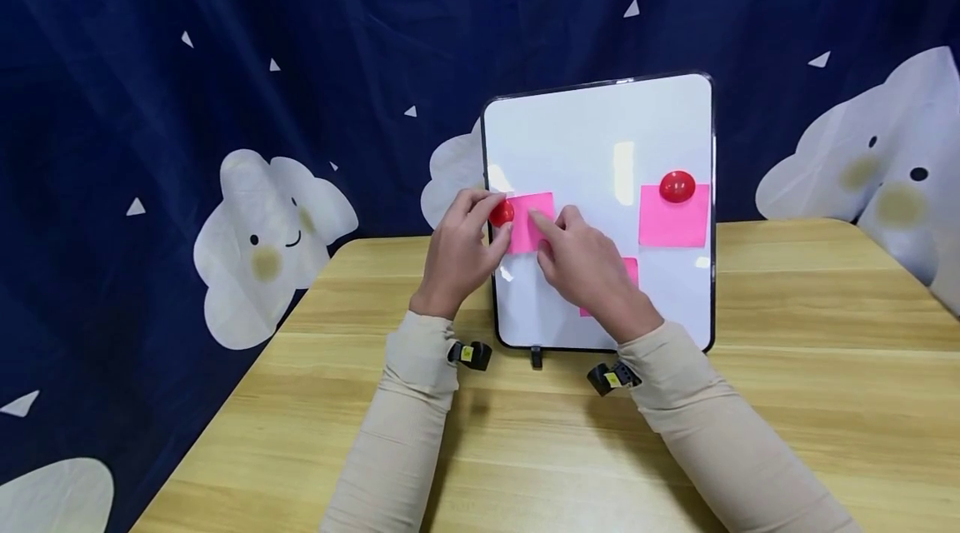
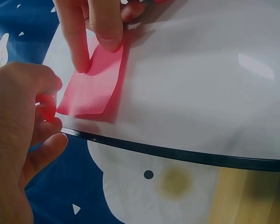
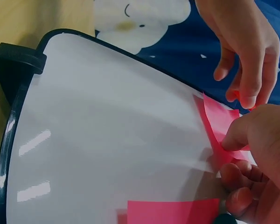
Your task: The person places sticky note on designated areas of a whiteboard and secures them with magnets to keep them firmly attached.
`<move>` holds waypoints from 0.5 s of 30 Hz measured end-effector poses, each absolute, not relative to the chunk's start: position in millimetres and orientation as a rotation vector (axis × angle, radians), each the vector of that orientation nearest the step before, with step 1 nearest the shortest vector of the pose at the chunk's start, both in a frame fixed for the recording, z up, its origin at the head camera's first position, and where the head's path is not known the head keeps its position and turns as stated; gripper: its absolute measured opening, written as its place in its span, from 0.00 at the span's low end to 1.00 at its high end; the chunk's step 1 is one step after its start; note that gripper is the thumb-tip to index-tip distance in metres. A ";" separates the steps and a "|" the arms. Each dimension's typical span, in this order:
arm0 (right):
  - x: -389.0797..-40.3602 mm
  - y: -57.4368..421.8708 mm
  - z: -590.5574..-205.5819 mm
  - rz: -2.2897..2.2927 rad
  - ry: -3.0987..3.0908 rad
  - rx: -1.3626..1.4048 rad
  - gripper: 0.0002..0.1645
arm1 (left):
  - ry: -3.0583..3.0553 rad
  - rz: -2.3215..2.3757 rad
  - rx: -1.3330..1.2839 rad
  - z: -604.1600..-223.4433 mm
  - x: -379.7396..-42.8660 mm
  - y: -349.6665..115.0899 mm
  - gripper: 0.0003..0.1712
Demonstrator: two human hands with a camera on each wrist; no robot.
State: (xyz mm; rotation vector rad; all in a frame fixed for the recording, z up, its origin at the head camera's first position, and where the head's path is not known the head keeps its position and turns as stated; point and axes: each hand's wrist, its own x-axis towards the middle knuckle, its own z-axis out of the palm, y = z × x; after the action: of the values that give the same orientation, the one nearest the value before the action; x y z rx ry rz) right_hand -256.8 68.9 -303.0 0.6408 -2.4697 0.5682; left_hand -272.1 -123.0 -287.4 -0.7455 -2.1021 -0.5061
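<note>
A red round magnet [image 1: 502, 213] is pinched between the fingers and thumb of my left hand [image 1: 459, 254], at the left edge of the whiteboard [image 1: 570, 129]. Beside it a pink sticky note [image 1: 522, 226] lies against the board. My right hand [image 1: 588, 265] presses that note with an extended index finger, its other fingers bent. In the left wrist view the note's [image 2: 95, 86] lower right side stands off the board. Partly hidden behind my right hand is a second pink sticky note [image 1: 632, 268]. A third pink note [image 1: 671, 221] sits at the right under another red magnet [image 1: 677, 186].
The black-framed board stands upright on a wooden table [image 1: 300, 408], with a black foot [image 1: 536, 357] at its lower edge. Behind it hangs a dark blue curtain [image 1: 360, 33] with clouds and triangles. A dark round thing [image 3: 225, 219] shows by the lower note.
</note>
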 end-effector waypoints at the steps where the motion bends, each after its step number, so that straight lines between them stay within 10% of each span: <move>1: -257.1 68.8 -303.4 0.561 -2.467 0.640 0.32 | -2.106 -0.499 -0.744 -286.9 -272.5 -122.7 0.20; 15: -259.6 65.9 -307.6 0.425 -2.392 0.603 0.32 | -2.107 -0.432 -0.743 -279.5 -278.3 -119.1 0.19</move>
State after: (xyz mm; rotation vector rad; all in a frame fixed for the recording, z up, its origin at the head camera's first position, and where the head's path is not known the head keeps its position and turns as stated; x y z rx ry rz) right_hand -259.6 65.9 -307.6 0.6034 -2.3915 0.4254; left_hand -278.3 -119.1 -279.5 -0.7434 -2.1072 -0.4323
